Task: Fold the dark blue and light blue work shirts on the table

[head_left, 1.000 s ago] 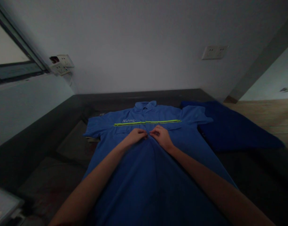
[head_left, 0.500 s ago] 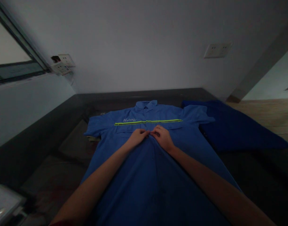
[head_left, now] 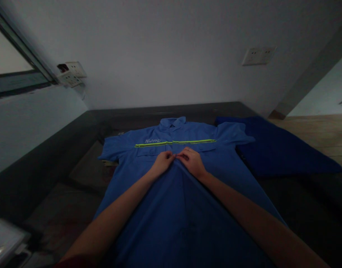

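A blue short-sleeved work shirt [head_left: 159, 201] lies spread out, front side up, with its collar at the far end. Yellow-green stripes and the letters NJPC or similar run across its chest. My left hand [head_left: 163, 162] pinches the front placket just below the stripes. Close beside it, my right hand [head_left: 191, 162] pinches the same spot from the other side. The fingertips of both hands nearly meet there, and the cloth between them is lifted into a slight ridge. Whether a button sits between the fingers is hidden.
A darker blue folded cloth [head_left: 285, 149] lies to the right, partly beside the shirt's sleeve. At the lower left stands a whitish object [head_left: 7, 242], cut off by the frame. A dark raised edge [head_left: 159, 111] runs along the wall, which bears sockets [head_left: 259, 56].
Both hands stay at the same spot on the placket, with only slight finger movement. The view has shifted a little.
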A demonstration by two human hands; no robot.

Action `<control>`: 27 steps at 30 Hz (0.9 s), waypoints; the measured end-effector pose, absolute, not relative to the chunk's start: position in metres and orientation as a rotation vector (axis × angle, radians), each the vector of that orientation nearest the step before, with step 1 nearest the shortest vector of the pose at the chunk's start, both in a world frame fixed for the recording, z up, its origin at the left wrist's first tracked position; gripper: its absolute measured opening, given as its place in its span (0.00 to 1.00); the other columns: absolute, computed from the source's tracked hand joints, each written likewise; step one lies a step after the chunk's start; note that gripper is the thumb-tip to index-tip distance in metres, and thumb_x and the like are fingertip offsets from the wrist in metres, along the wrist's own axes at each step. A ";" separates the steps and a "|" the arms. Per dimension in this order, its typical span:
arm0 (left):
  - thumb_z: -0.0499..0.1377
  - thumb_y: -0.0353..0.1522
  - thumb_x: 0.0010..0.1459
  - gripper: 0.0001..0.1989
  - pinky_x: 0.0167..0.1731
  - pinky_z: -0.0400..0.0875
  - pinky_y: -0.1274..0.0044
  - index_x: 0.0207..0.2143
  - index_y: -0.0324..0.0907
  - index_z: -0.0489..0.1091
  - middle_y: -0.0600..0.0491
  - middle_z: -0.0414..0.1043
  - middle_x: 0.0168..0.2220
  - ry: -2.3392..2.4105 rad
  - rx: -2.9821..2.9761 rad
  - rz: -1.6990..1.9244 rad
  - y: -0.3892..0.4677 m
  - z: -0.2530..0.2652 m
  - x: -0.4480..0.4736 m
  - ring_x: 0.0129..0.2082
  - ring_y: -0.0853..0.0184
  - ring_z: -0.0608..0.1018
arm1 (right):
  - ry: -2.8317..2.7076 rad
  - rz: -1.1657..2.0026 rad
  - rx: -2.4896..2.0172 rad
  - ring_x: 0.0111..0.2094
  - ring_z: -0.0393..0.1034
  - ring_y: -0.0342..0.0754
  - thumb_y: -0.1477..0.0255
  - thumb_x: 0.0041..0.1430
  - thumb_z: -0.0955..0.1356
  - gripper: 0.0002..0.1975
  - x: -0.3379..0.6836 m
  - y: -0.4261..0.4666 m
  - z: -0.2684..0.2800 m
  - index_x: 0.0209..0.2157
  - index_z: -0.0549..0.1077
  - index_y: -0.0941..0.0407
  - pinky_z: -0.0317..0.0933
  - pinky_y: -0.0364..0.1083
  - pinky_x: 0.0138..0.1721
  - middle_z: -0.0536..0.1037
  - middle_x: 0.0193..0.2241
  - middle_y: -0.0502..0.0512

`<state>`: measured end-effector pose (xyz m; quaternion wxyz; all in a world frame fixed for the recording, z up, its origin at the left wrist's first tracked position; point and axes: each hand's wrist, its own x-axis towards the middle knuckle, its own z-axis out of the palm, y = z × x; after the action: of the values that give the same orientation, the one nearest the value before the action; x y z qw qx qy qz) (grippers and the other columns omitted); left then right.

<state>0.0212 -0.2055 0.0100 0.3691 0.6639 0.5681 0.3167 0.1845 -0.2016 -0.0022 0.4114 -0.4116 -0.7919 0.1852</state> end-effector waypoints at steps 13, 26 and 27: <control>0.57 0.40 0.49 0.13 0.23 0.53 0.79 0.20 0.42 0.59 0.60 0.57 0.19 1.465 1.749 0.732 -0.201 0.009 0.016 0.21 0.71 0.62 | -1.792 0.646 -1.032 0.28 0.68 0.45 0.73 0.53 0.69 0.06 0.186 -0.193 -0.002 0.23 0.74 0.56 0.60 0.43 0.30 0.74 0.24 0.51; 0.57 0.34 0.51 0.11 0.24 0.53 0.78 0.20 0.42 0.60 0.58 0.61 0.19 1.623 1.903 0.611 -0.211 0.020 0.022 0.22 0.69 0.65 | -1.719 0.856 -1.071 0.26 0.69 0.45 0.72 0.50 0.71 0.05 0.187 -0.185 -0.011 0.23 0.75 0.57 0.62 0.43 0.30 0.77 0.23 0.52; 0.57 0.34 0.52 0.10 0.24 0.53 0.78 0.21 0.42 0.60 0.58 0.61 0.19 1.652 1.930 0.602 -0.212 0.020 0.023 0.23 0.69 0.66 | -1.722 0.867 -1.072 0.26 0.69 0.45 0.72 0.50 0.71 0.05 0.187 -0.184 -0.012 0.23 0.75 0.57 0.62 0.43 0.29 0.77 0.23 0.52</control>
<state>0.0234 -0.2118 0.0204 0.2623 0.7133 0.6107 0.2226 0.1875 -0.1838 -0.0117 0.4509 -0.4339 -0.6967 0.3509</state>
